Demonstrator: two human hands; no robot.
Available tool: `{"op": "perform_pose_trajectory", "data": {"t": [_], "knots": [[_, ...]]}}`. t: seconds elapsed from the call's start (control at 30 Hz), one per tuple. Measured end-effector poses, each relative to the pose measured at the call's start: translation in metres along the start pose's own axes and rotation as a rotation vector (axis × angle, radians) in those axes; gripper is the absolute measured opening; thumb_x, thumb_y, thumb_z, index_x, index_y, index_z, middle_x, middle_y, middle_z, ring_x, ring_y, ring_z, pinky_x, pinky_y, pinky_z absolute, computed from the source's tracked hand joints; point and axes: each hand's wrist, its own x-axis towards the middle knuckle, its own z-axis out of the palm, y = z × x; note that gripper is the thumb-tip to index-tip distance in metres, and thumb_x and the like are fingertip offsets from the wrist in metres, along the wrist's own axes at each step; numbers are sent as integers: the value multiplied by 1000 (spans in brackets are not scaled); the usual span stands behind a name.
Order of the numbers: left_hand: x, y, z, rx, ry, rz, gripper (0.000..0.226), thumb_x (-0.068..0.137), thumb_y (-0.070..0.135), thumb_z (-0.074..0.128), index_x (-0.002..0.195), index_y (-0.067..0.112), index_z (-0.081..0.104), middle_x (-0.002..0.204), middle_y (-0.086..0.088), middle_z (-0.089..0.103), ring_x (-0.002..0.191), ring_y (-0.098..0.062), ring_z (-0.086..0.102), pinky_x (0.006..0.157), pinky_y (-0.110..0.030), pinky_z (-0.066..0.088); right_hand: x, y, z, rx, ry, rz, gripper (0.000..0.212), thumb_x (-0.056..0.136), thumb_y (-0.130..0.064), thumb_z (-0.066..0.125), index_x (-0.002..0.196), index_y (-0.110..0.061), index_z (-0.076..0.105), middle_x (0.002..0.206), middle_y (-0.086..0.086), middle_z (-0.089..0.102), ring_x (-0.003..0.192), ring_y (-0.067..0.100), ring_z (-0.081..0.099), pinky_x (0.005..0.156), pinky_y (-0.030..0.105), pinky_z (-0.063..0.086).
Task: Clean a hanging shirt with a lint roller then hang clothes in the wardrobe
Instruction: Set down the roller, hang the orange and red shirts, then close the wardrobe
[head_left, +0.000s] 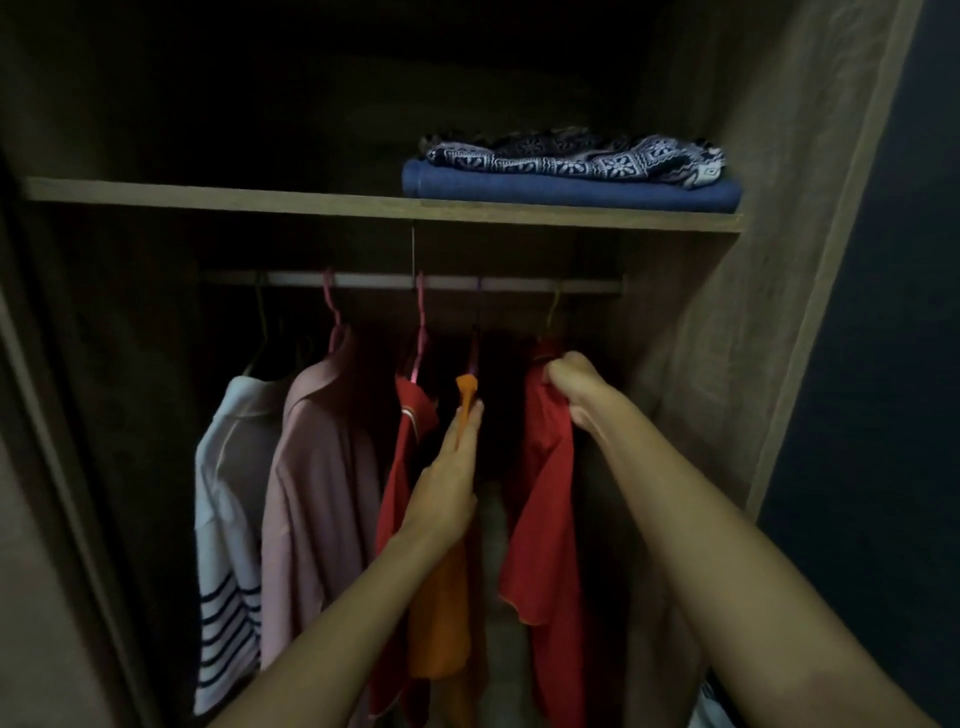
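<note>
Inside a dim wardrobe, several garments hang from a metal rail (363, 280). From left to right I see a white shirt with navy stripes (228, 519), a pink shirt (322, 493), a red garment (400, 467), an orange garment (441, 613) and a red shirt (545, 493). My left hand (452, 478) lies flat against the orange garment's shoulder, fingers extended. My right hand (576, 389) is closed on the collar of the red shirt at the right end of the rail. No lint roller is in view.
A wooden shelf (208, 200) runs above the rail, carrying a folded blue cloth (571, 192) with a patterned navy-and-white cloth (571, 156) on top. The wardrobe's right wall (727, 312) stands close to my right hand. A gap shows between the orange garment and the red shirt.
</note>
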Motion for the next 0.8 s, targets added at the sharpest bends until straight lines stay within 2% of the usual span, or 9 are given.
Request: {"op": "perform_pose_trajectory", "data": {"t": [0.07, 0.13, 0.23, 0.3, 0.4, 0.47, 0.63, 0.7, 0.8], "knots": [[-6, 2, 2, -50, 41, 8, 118, 73, -18, 46, 146, 42, -24, 163, -2, 8, 112, -27, 62, 76, -43, 56, 2, 11, 0, -17, -4, -9, 27, 88, -10, 44, 107, -2, 62, 81, 12, 65, 68, 27, 65, 54, 33, 57], [-11, 5, 5, -55, 93, -31, 118, 75, -14, 46, 141, 43, -33, 153, -11, 33, 82, -27, 66, 62, -41, 53, -1, 24, 0, -89, 28, -46, 27, 85, -16, 47, 107, -11, 63, 92, 13, 69, 81, 30, 69, 74, 46, 60], [-22, 3, 14, -70, 118, -111, 109, 79, -11, 45, 146, 34, -29, 122, -14, 57, 74, -24, 62, 61, -35, 48, -37, 46, -2, -291, 95, -168, 49, 83, -3, 48, 130, -17, 52, 113, 5, 65, 102, 25, 63, 94, 34, 51], [-34, -4, 26, -95, 77, -155, 105, 79, -11, 45, 150, 30, -21, 103, -9, 60, 73, -19, 62, 64, -32, 51, -69, 76, -3, -390, 119, -193, 58, 87, 1, 48, 141, -19, 43, 117, 8, 64, 107, 25, 61, 89, 26, 45], [-62, -19, 46, -132, 10, -215, 93, 81, -9, 44, 154, 27, -2, 95, -2, 63, 72, -15, 65, 59, -17, 46, -107, 138, 1, -477, 93, -167, 49, 89, 4, 46, 134, -15, 51, 118, 14, 67, 108, 31, 64, 86, 25, 45], [-78, -26, 57, -125, -38, -259, 87, 82, -10, 40, 154, 25, 6, 99, -5, 67, 82, -21, 69, 65, -21, 51, -120, 172, 2, -530, 21, -103, 43, 90, 5, 45, 127, -12, 58, 114, 14, 69, 103, 29, 67, 82, 22, 47], [-109, -35, 73, -65, -86, -291, 73, 88, -4, 41, 154, 17, 15, 108, -11, 68, 93, -29, 69, 81, -34, 53, -151, 220, -3, -579, 50, -64, 40, 91, 5, 44, 125, -10, 59, 111, 10, 69, 95, 23, 67, 79, 20, 47], [-120, -38, 75, -41, -96, -291, 55, 90, -2, 46, 141, 18, 41, 98, -8, 70, 85, -26, 70, 79, -33, 54, -163, 235, -3, -642, 20, -44, 37, 92, 4, 42, 122, -9, 61, 107, 11, 70, 91, 22, 66, 74, 19, 43], [-134, -43, 74, -41, -77, -305, 18, 91, 5, 54, 92, 19, 64, 78, -2, 71, 68, -18, 67, 71, -37, 56, -171, 243, -3, -652, 41, -45, 31, 92, 5, 41, 109, -3, 65, 99, 13, 70, 81, 21, 64, 69, 19, 42]]}}
